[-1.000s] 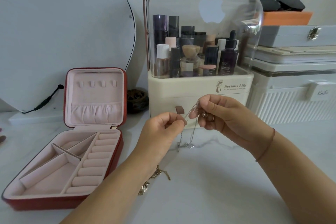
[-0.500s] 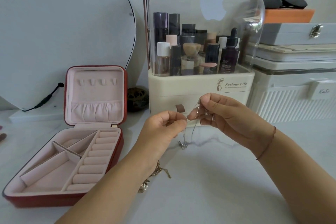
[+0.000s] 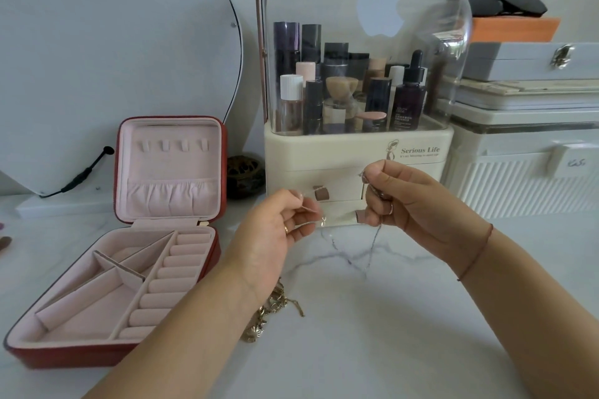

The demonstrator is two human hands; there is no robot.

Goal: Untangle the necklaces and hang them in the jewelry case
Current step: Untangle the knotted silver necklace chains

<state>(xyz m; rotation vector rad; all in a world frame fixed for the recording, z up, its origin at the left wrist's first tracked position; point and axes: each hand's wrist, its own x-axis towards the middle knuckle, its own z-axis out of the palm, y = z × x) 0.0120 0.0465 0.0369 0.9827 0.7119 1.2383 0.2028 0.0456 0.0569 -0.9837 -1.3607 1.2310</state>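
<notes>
Now the left hand (image 3: 275,230) and right hand (image 3: 405,204) have drawn apart, both pinching the thin silver chain necklace (image 3: 373,244). The open red jewelry case (image 3: 64,358) shows pink ring rolls (image 3: 175,272). Gold necklaces (image 3: 275,304) lie beneath the left forearm, and the cream clear-domed organizer (image 3: 350,152) holds cosmetic bottles (image 3: 410,100).

Table (image 3: 372,334): white marble, grey-veined. Mirror (image 3: 113,42): curved edge, stood back left, black cable (image 3: 81,175) at its foot. Dark bowl (image 3: 243,175) sat beside cream organizer (image 3: 324,152), whose clear lid (image 3: 437,26) covered bottles and a dropper bottle (image 3: 410,100). At right stood a ribbed case (image 3: 518,185), with a grey box (image 3: 518,61), orange box (image 3: 515,29) and sunglasses (image 3: 509,5) stacked above.
</notes>
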